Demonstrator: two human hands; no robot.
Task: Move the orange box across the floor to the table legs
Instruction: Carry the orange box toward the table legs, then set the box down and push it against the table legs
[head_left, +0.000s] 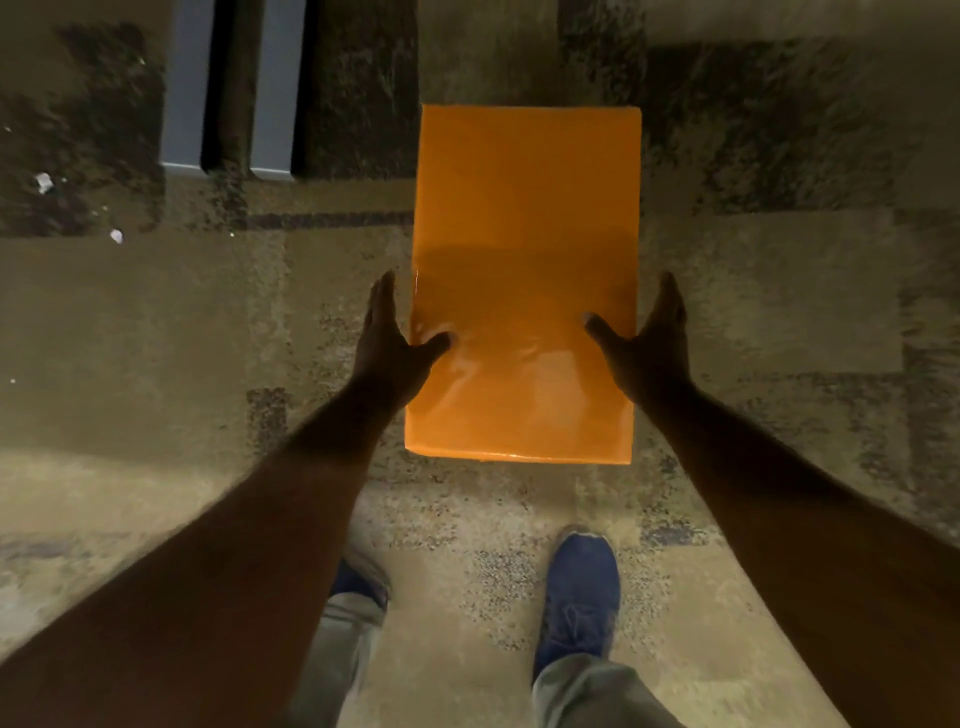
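Hands, left hand (387, 340) and right hand (657, 338), clamp the orange box (524, 249) at its long sides; table legs (228, 93) lie beyond its far-left corner.

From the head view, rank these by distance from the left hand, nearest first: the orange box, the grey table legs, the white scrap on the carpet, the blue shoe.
1. Orange box: touching the left hand, thumb on its top, fingers along its left side.
2. Grey table legs: ahead, up-left of the hand.
3. Blue shoe and white scrap: too close to call; shoe behind and right, scrap far left.
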